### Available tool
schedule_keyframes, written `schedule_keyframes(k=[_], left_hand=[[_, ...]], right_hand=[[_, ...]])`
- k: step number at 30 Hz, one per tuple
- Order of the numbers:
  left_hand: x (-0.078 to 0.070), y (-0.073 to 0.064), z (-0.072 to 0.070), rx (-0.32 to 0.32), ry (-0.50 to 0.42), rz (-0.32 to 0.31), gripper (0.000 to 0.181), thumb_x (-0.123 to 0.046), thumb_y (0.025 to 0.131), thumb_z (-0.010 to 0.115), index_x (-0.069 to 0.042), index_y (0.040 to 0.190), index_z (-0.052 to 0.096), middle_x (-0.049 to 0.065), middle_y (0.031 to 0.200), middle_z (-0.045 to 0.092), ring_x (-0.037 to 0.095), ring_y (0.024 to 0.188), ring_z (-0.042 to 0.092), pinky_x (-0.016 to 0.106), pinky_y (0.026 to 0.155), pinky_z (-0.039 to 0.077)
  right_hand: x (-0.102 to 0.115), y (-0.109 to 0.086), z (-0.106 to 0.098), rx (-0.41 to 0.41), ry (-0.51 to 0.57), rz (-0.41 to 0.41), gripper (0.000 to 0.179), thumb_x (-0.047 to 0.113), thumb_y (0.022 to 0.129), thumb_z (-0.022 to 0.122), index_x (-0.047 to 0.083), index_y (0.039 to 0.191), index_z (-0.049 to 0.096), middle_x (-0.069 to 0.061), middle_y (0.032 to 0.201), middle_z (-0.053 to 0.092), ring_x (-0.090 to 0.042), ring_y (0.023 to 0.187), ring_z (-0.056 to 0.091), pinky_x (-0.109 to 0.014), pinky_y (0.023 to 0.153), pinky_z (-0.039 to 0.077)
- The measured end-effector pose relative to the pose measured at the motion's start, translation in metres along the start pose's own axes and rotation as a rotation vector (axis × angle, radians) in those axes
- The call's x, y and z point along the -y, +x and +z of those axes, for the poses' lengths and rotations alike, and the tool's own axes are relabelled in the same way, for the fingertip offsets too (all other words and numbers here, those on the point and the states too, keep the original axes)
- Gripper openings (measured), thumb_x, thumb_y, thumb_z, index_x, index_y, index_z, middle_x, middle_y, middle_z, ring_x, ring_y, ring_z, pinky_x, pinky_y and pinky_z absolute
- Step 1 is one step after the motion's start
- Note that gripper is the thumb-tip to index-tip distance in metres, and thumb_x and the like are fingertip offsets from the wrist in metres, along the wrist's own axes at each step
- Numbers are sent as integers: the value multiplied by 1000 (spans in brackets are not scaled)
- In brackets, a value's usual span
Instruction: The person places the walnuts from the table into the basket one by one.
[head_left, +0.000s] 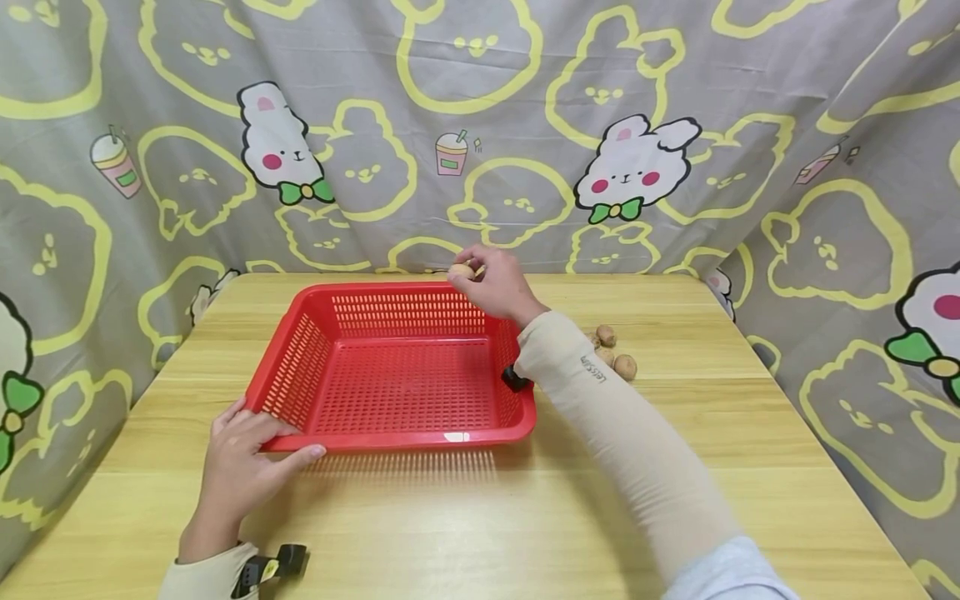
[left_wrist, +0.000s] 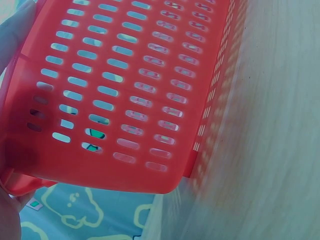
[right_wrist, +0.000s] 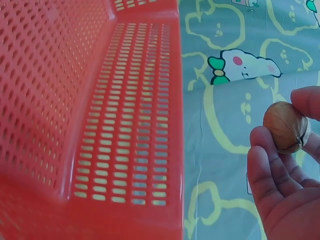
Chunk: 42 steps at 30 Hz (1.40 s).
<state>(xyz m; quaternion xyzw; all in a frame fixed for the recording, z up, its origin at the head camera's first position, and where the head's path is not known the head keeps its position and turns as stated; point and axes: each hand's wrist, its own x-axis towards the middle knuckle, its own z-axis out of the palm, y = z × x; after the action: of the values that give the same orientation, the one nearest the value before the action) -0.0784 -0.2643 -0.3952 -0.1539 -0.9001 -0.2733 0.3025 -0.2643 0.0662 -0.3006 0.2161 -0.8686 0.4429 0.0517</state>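
A red plastic basket [head_left: 411,440] with slotted walls stands on the table, and its visible floor is bare. My left hand [head_left: 243,462] grips the near left corner of its rim, thumb on the front edge and fingers over the side. Above the far right corner, my right hand [head_left: 495,283] holds a walnut [right_wrist: 286,127] between thumb and fingers. That walnut has a brown, ridged shell in the right wrist view. Several more walnuts [head_left: 625,367] lie on the table right of the basket, partly hidden behind my right forearm.
The wooden table [head_left: 420,533] ends at a grey curtain [head_left: 525,125] with cartoon bunnies, which hangs behind it and along both sides. The basket's slotted wall [left_wrist: 115,90] fills much of the left wrist view. A black wrist camera [head_left: 291,560] sits on my left wrist.
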Motion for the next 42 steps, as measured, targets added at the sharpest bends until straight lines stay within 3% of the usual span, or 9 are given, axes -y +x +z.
schedule_keyframes(k=[11,21,32,42], left_hand=[[-1,0,0,-2,-5,-3,37,-43,55,90,-16,68,67,1,68,65,24,73,55,52,100,29],[-1,1,0,-3,-4,4,37,-42,55,91,-17,68,68,1,69,65,24,74,56,50,100,29],[0,3,1,-4,8,11,39,-45,55,89,-15,69,68,4,69,66,27,73,58,51,99,30],[-1,-1,1,-4,4,-5,37,-41,53,91,-17,69,68,2,70,66,25,73,57,52,100,29]], right_hand=[[3,-3,17,47,1,3,26,29,91,65,12,112,65,-3,100,59,-17,85,61,-31,72,50],[-1,-6,32,108,-1,19,25,28,92,63,12,112,65,-1,89,62,-16,77,56,-28,68,46],[-7,-4,46,371,-157,80,18,25,94,62,13,108,62,-3,85,60,-16,73,54,-29,66,45],[-8,-10,55,632,-352,170,13,24,96,61,18,107,63,0,99,60,-16,90,55,-31,77,46]])
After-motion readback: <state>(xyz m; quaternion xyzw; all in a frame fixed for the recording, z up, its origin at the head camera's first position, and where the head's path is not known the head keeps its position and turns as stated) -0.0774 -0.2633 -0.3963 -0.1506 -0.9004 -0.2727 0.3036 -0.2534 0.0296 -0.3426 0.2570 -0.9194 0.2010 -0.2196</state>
